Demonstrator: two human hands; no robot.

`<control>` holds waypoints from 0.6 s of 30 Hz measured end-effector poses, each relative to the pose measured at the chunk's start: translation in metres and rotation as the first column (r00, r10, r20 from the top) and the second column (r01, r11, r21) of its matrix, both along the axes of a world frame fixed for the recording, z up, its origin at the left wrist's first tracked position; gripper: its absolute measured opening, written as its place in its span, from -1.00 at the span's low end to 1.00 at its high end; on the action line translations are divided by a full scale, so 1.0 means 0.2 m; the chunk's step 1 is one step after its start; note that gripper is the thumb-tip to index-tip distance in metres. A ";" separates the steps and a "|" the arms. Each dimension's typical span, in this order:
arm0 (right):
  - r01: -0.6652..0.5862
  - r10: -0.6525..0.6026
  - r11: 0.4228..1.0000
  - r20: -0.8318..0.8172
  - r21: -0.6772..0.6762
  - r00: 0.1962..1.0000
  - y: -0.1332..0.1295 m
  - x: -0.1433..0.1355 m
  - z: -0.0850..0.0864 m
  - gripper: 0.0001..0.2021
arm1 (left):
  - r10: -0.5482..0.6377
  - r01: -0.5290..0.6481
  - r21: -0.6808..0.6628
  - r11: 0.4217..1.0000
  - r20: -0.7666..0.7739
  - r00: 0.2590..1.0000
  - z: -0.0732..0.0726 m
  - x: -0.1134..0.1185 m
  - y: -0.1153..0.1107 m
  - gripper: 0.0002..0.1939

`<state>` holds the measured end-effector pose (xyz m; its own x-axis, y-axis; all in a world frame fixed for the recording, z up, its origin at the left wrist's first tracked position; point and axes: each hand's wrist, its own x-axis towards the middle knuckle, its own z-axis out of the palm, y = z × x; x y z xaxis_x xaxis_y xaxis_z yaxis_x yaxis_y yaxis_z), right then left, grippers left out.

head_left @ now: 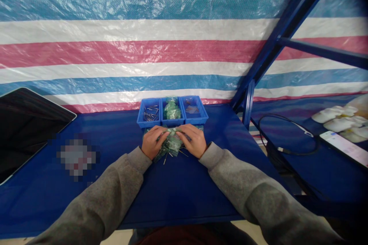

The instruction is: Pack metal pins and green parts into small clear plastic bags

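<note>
My left hand [153,141] and my right hand [193,139] meet in front of the bins, fingers closed in a pinch. Between the fingertips is the edge of a crinkled, pale green plastic bag [172,131]. More green plastic spreads beneath my hands, and a few thin metal rods [165,159] stick out on the near side. What the bag contains is too unclear to make out. Just beyond stand three joined blue bins: thin metal rods lie in the left bin [143,122], green plastic packets [172,111] fill the middle one, and small clear bags [192,109] lie in the right.
A dark-screened device [31,122] with a pale rim stands at the left, near a pixelated patch. A blue metal frame [258,61] slants up at the right. Beyond it are a black cable [260,128], a phone [345,147] and white gloves [342,122].
</note>
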<state>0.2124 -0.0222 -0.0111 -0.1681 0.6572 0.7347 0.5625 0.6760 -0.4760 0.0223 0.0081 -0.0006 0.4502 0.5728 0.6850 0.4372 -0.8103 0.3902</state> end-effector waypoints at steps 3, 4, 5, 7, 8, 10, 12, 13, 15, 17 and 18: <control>0.027 -0.027 1.000 -0.002 -0.014 1.000 0.00 0.00 -0.01 -0.83 | 0.030 -0.030 -0.009 1.000 -0.018 0.999 -0.01 0.00 0.00 -0.90; 0.040 -0.040 0.999 -0.009 -0.020 0.999 0.00 0.00 -0.02 -0.82 | 0.043 -0.043 -0.007 0.999 -0.019 0.999 -0.02 0.00 0.00 -0.89; 0.050 -0.051 0.998 -0.019 -0.027 0.999 0.00 0.00 -0.02 -0.82 | 0.058 -0.058 -0.002 0.998 -0.015 0.998 -0.02 0.00 0.00 -0.88; 0.063 -0.065 0.997 -0.051 -0.036 0.997 0.00 0.00 -0.03 -0.80 | 0.085 -0.085 0.015 0.996 0.002 0.996 -0.03 0.00 0.00 -0.87; 0.065 -0.068 0.997 -0.066 -0.041 0.996 0.00 -0.01 -0.03 -0.79 | 0.097 -0.097 0.025 0.995 0.009 0.995 -0.03 0.01 0.00 -0.88; 0.066 -0.071 0.996 -0.090 -0.057 0.993 0.00 -0.01 -0.02 -0.75 | 0.112 -0.113 0.042 0.993 0.020 0.993 -0.03 0.01 0.00 -0.89; 0.064 -0.072 0.995 -0.111 -0.077 0.991 -0.01 -0.01 -0.01 -0.68 | 0.124 -0.125 0.057 0.991 0.030 0.992 -0.02 0.01 -0.01 -0.89; 0.062 -0.072 0.995 -0.118 -0.084 0.990 -0.01 -0.01 -0.01 -0.66 | 0.135 -0.137 0.061 0.989 0.037 0.990 -0.02 0.01 -0.01 -0.89; 0.059 -0.068 0.995 -0.120 -0.078 0.990 -0.01 -0.01 0.00 -0.64 | 0.171 -0.172 0.054 0.984 0.031 0.985 -0.03 0.01 -0.01 -0.87; 0.049 -0.053 0.998 -0.099 -0.050 0.994 -0.01 -0.01 0.00 -0.69 | 0.205 -0.206 0.041 0.978 0.016 0.979 -0.04 0.01 -0.01 -0.86; 0.040 -0.043 0.999 -0.085 -0.035 0.995 -0.02 -0.01 0.00 -0.71 | 0.210 -0.211 0.040 0.977 0.016 0.978 -0.04 0.01 -0.01 -0.86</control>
<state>0.2108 -0.0253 -0.0102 -0.0774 0.6867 0.7228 0.5456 0.6360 -0.5457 0.0233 0.0060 -0.0090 0.3147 0.6248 0.7146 0.5952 -0.7163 0.3641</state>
